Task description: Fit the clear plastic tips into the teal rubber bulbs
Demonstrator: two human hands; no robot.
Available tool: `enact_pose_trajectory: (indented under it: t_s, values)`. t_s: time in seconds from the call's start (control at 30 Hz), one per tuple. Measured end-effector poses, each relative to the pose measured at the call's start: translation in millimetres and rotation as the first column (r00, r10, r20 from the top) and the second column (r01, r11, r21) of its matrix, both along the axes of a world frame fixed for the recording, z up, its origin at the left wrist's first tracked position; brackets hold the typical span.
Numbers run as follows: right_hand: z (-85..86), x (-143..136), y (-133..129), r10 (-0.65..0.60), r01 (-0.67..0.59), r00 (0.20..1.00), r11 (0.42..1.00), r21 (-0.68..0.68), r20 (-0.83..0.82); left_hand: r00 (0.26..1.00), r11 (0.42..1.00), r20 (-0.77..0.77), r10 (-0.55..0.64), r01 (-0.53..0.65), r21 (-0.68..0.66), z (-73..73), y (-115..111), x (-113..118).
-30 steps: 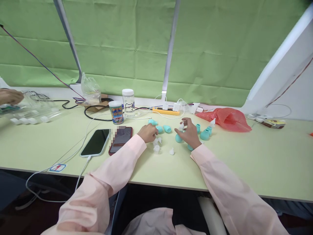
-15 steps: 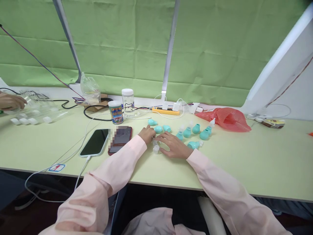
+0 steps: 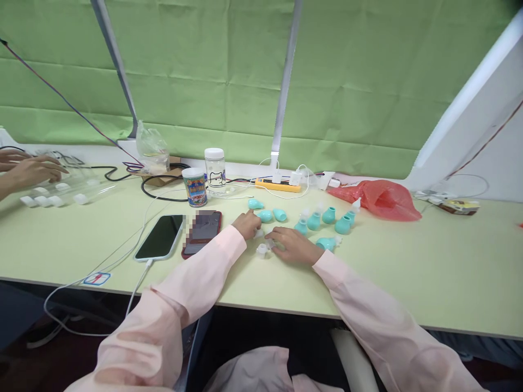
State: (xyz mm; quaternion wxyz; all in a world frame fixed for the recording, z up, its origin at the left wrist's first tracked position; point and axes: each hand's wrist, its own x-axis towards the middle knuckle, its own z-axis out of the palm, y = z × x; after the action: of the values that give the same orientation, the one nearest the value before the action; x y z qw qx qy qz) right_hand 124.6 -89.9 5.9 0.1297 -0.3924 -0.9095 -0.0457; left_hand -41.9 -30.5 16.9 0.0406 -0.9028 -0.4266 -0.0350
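My left hand rests on the table beside a teal bulb, its fingertips at a small whitish piece. Close on its right, my right hand has its fingers closed on a small translucent piece. A white cap-like piece stands just below, between the hands. Another teal bulb lies above my left hand, and one more is above my right. Several teal bulbs stand to the right, among them an open-necked one. One with a clear tip lies by my right wrist.
Two phones lie left of my hands. Behind stand a printed cup, a lidded jar and a power strip. A red bag lies right. Another person's hands are over clear tubes at far left.
My right hand has drawn slightly away from my left, with a translucent piece now showing at its fingertips. The other person's hands have reached further in over the tubes.
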Motion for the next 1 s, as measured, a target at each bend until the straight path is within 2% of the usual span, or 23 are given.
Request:
enact_pose_trajectory:
  t_s: [0.23,0.33,0.5,0.6,0.7,0.83,1.0]
  values:
    - [-0.4,5.3,5.4,-0.046,0.048,0.995,0.999,0.024,-0.085,1.0,1.0,-0.006,0.008,-0.008,-0.005,2.6,-0.6,-0.8]
    - [-0.3,6.1,6.9,-0.067,0.067,0.977,0.998,-0.009,-0.2,1.0,1.0,0.013,0.012,-0.012,0.004,3.5,-1.1,-1.3]
    - [-2.6,7.5,11.3,-0.163,0.097,0.846,0.983,-0.153,-0.508,0.998,0.998,0.06,0.004,-0.008,0.065,3.4,-0.3,-1.4]
    - [-4.7,8.9,15.2,-0.244,0.1,0.745,0.961,-0.257,-0.621,0.987,0.998,0.163,0.005,-0.015,0.06,4.9,0.8,-0.5]
    - [-6.2,10.3,18.3,-0.322,0.119,0.673,0.936,-0.333,-0.666,0.938,0.997,0.34,-0.072,0.067,0.026,8.6,-0.8,1.5]
    - [-7.3,11.4,20.6,-0.363,0.105,0.626,0.916,-0.387,-0.69,0.823,0.981,0.549,-0.147,0.192,-0.026,14.1,-8.5,5.2]
    - [-8.3,11.2,21.5,-0.369,0.034,0.574,0.903,-0.429,-0.731,0.783,0.963,0.597,-0.175,0.261,-0.06,15.0,-14.6,8.1]
